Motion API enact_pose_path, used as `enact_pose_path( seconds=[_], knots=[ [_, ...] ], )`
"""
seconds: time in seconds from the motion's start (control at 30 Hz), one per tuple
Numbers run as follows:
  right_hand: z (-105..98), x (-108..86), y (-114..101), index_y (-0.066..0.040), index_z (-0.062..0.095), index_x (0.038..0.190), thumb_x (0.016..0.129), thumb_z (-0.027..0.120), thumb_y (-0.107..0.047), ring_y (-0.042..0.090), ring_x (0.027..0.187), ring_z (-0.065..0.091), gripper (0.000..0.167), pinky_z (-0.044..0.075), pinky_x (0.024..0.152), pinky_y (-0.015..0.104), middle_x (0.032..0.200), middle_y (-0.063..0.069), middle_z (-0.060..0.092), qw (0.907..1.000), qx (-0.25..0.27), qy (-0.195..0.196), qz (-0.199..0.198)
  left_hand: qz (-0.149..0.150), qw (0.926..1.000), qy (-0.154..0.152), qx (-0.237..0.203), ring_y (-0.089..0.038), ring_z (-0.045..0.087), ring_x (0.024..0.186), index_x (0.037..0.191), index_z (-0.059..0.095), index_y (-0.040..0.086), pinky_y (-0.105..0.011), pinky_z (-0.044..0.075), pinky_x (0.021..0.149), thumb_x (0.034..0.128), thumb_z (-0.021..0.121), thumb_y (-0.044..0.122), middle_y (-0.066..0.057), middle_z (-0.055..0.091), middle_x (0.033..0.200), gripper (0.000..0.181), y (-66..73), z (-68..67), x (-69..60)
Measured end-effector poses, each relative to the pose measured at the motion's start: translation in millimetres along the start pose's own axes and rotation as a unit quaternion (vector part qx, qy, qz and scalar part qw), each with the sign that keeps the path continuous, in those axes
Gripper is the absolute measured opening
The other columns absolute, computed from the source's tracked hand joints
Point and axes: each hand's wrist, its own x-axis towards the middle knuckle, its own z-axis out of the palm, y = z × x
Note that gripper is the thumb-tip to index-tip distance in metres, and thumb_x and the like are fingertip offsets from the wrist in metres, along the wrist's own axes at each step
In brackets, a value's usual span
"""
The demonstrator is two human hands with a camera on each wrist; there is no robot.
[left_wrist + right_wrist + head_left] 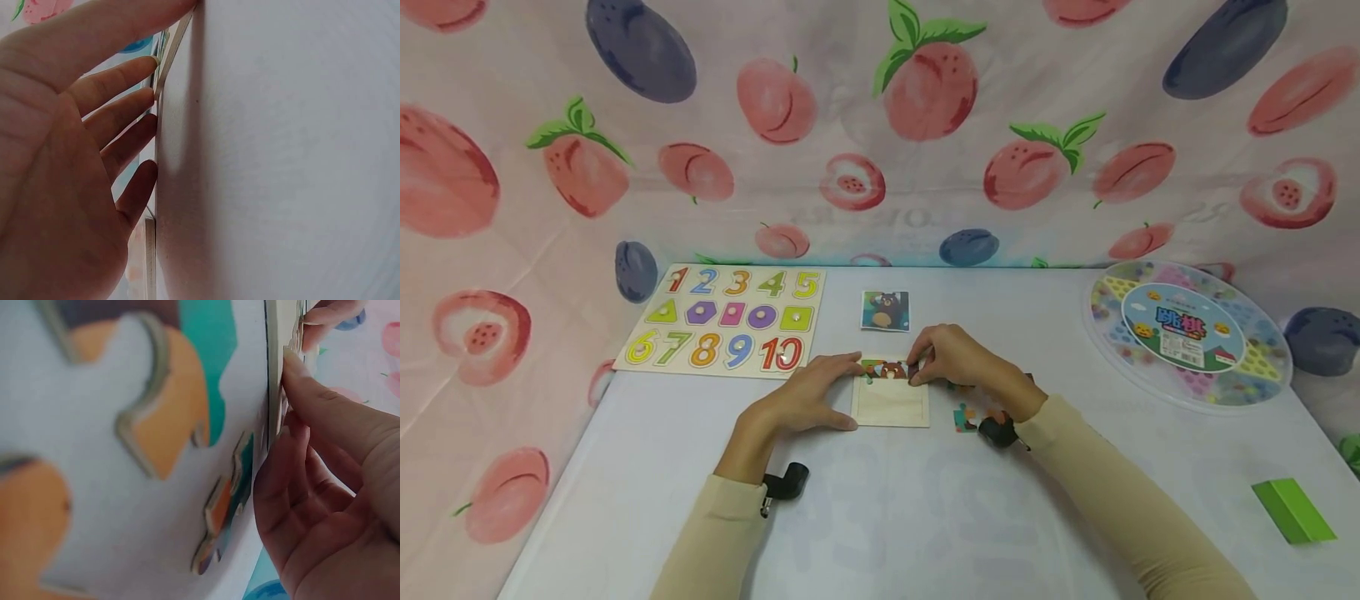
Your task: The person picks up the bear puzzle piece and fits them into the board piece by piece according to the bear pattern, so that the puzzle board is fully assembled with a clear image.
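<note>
A small wooden puzzle frame (891, 408) lies on the table, with bear-patterned pieces (891, 370) along its top row. My left hand (801, 396) rests against the frame's left side, thumb near the lower corner and fingers at the upper one; the left wrist view shows this hand (75, 150) with extended fingers. At the top right corner, my right hand (958, 358) pinches a small puzzle piece (913, 368) between thumb and fingers. In the right wrist view the piece is mostly hidden by the hand (337, 469). Loose pieces (964, 417) lie right of the frame, partly under my right wrist.
Behind the frame lies a bear picture card (885, 311). A number and shape board (748, 313) is at the back left, a round board game box (1187, 333) at the back right. A green block (1294, 510) sits near the right edge.
</note>
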Motion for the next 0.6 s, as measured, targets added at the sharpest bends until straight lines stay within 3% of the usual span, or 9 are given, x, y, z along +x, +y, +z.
enact_pose_path(
  seconds=[0.4, 0.6],
  knots=[
    [0.3, -1.0, 2.4, -0.009, 0.078, 0.102, 0.082, 0.086, -0.017, 0.011, 0.076, 0.061, 0.024, 0.052, 0.063, 0.023, 0.111, 0.01, 0.069, 1.0, -0.009, 0.0, 0.004, -0.007, 1.0, -0.002, -0.001, -0.029, 0.03, 0.156, 0.146, 0.054, 0.019, -0.057, 0.028, 0.126, 0.0796, 0.086, 0.028, 0.001, 0.034, 0.168, 0.074, 2.9, -1.8, -0.4],
    [-5.7, -5.0, 3.6, -0.017, 0.078, 0.106, 0.083, 0.085, -0.028, 0.016, 0.097, 0.061, 0.026, 0.052, 0.084, 0.031, 0.116, 0.003, 0.071, 0.9996, -0.024, -0.015, -0.004, -0.006, 1.0, -0.005, -0.005, -0.03, 0.029, 0.156, 0.147, 0.053, 0.019, -0.058, 0.027, 0.127, 0.0796, 0.086, 0.029, -0.001, 0.034, 0.168, 0.075, 3.9, -3.5, -0.9]
  ],
)
